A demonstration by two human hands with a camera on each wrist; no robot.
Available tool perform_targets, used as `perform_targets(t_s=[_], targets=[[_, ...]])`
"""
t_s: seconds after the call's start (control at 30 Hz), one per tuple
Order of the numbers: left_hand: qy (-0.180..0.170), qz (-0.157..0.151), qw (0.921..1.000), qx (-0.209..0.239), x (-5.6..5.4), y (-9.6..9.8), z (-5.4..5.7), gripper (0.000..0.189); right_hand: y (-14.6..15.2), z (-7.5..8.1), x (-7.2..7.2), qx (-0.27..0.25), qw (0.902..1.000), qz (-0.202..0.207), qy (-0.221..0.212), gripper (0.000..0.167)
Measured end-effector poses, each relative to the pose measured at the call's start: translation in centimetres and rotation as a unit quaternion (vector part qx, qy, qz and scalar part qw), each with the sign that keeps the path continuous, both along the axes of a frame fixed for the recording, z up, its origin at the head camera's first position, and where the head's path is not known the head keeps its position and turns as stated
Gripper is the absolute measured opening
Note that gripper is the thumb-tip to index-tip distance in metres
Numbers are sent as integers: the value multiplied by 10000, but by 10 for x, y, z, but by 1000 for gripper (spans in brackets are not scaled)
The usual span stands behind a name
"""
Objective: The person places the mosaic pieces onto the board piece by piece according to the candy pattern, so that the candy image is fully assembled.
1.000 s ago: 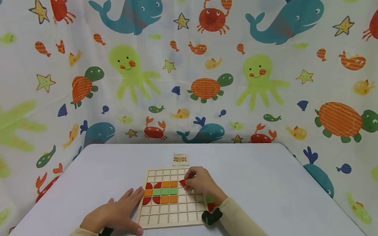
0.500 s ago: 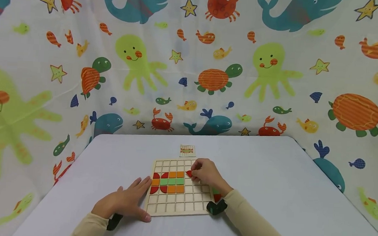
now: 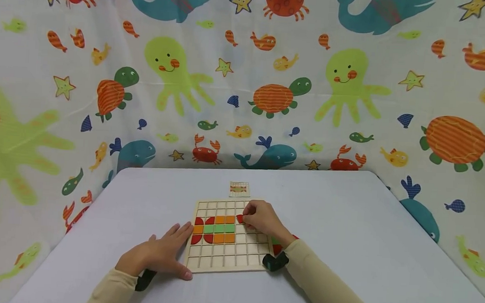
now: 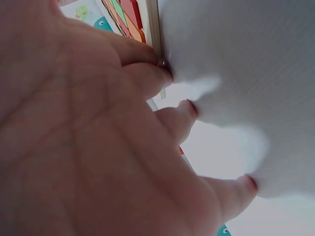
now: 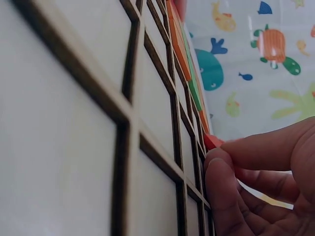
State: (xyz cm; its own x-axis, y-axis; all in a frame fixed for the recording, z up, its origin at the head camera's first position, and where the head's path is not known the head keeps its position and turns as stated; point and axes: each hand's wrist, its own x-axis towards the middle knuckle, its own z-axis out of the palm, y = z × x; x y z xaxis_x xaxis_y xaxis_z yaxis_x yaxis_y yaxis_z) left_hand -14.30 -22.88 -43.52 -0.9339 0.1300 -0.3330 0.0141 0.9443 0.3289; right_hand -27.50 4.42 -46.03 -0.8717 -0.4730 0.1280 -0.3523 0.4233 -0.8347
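Observation:
A wooden grid board [image 3: 216,262] lies on the table, with red quarter-round tiles [image 3: 197,239], orange square tiles [image 3: 224,219] and green square tiles [image 3: 219,228] set in its left half. Thumb and fingers of the right hand [image 3: 265,218] pinch a red tile [image 3: 240,219] at the cell just right of the upper orange row. In the right wrist view that red tile [image 5: 212,141] is mostly covered by the fingertips. The left hand [image 3: 156,253] rests spread beside the board's left edge, its fingertips touching that edge and its thumb near the front corner.
Behind the board lies a small pattern card [image 3: 239,188]. Red and green pieces [image 3: 276,248] show past the board's right edge, partly hidden by the right wrist. A sea-animal curtain [image 3: 227,123] hangs behind the white table [image 3: 345,230].
The head view has shifted. The right hand keeps its pinch on the red tile, which now looks flatter and closer to the cell beside the orange row. The left hand stays at the board's edge.

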Motion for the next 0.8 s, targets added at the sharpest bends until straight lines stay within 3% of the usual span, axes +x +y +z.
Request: perform_targets(t_s=[0.13, 0.4, 0.8], targets=[[0, 56, 10000, -51, 0, -2, -1, 128, -1, -1, 0, 175, 9997, 111, 105, 5], [135, -116, 9998, -31, -2, -3, -4, 127, 1, 1, 0, 410, 9975, 172, 549, 6], [88, -100, 9999, -10, -2, -3, -4, 126, 1, 1, -3, 628, 9964, 266, 506, 8]])
